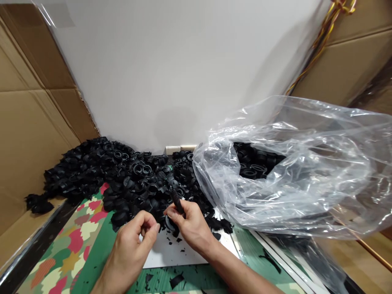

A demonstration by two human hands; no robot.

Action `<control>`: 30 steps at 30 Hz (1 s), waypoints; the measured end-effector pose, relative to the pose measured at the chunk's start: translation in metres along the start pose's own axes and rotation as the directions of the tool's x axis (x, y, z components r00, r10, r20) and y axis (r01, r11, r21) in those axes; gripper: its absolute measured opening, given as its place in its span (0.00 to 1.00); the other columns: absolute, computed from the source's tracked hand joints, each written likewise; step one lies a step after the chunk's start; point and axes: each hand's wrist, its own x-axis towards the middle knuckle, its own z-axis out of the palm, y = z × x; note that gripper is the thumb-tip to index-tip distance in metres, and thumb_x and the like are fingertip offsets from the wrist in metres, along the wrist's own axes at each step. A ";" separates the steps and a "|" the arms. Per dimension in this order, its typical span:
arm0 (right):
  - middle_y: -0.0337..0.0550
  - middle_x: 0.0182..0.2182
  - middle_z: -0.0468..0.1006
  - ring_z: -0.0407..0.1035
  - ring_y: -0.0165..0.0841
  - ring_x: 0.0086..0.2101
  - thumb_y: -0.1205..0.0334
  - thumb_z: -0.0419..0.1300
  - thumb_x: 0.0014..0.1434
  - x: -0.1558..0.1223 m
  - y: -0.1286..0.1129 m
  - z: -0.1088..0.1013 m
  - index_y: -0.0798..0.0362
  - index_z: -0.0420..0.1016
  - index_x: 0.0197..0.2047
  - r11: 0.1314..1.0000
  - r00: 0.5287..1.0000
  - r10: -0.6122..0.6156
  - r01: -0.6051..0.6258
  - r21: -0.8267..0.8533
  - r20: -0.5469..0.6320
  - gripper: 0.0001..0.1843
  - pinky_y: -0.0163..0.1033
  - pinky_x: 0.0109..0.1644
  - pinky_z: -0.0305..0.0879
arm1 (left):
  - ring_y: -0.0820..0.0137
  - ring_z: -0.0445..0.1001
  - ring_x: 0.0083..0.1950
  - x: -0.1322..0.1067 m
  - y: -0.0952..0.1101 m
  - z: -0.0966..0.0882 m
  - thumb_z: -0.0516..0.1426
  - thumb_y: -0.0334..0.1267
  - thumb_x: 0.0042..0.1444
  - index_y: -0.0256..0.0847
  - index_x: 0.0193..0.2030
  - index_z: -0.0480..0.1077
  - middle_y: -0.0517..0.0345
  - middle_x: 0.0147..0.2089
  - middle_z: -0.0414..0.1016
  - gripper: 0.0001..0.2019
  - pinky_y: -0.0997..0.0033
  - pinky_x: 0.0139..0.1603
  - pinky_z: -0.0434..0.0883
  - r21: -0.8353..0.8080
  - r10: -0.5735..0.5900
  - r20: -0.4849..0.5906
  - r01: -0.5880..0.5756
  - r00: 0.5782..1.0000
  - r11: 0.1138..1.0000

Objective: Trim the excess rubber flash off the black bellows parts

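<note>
My right hand (191,224) is closed around a dark, stick-like black piece (177,201), which slants up and left out of its fingers. Just beneath those fingers lies a black ring (169,223) at the near edge of the heap. My left hand (134,243) is to the left with fingers curled and thumb near the forefinger; whatever it may pinch is hidden. Ahead of both hands spreads a heap of black ribbed rubber-like parts (137,183). Under them is a white sheet (167,253) scattered with small black scraps.
On the right a large clear plastic bag (306,196) gapes open, with black ribbed parts (257,161) inside. Cardboard (33,102) stands at the left, a pale panel (171,73) at the back. A patterned cloth (65,253) and green surface (192,279) lie below. Yellow-red twisted wires (321,45) hang upper right.
</note>
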 end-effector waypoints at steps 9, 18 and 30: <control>0.35 0.20 0.62 0.54 0.28 0.24 0.61 0.54 0.51 -0.001 -0.001 0.001 0.56 0.68 0.23 1.000 1.000 -0.010 0.010 -0.007 0.010 0.09 0.33 0.28 0.53 | 0.73 0.60 0.18 0.001 0.005 0.003 0.53 0.51 0.54 0.42 0.29 0.72 0.66 0.16 0.62 0.16 0.77 0.16 0.59 -0.212 -0.208 0.112 0.227 0.972 0.951; 0.35 0.20 0.63 0.56 0.29 0.24 0.59 0.53 0.53 -0.002 0.000 0.002 0.54 0.65 0.22 0.993 0.999 -0.040 0.040 -0.110 -0.004 0.11 0.34 0.29 0.54 | 0.75 0.56 0.19 0.003 0.003 0.010 0.51 0.55 0.55 0.41 0.23 0.67 0.66 0.15 0.60 0.20 0.76 0.21 0.56 -0.239 -0.289 0.186 0.329 0.939 0.914; 0.35 0.20 0.63 0.56 0.29 0.25 0.62 0.53 0.52 -0.002 -0.002 0.002 0.55 0.66 0.23 0.994 1.000 -0.027 0.028 -0.105 0.008 0.09 0.34 0.29 0.53 | 0.76 0.56 0.18 0.006 0.004 0.014 0.57 0.52 0.47 0.39 0.22 0.66 0.68 0.16 0.59 0.17 0.76 0.22 0.55 -0.367 -0.318 0.195 0.370 0.928 0.853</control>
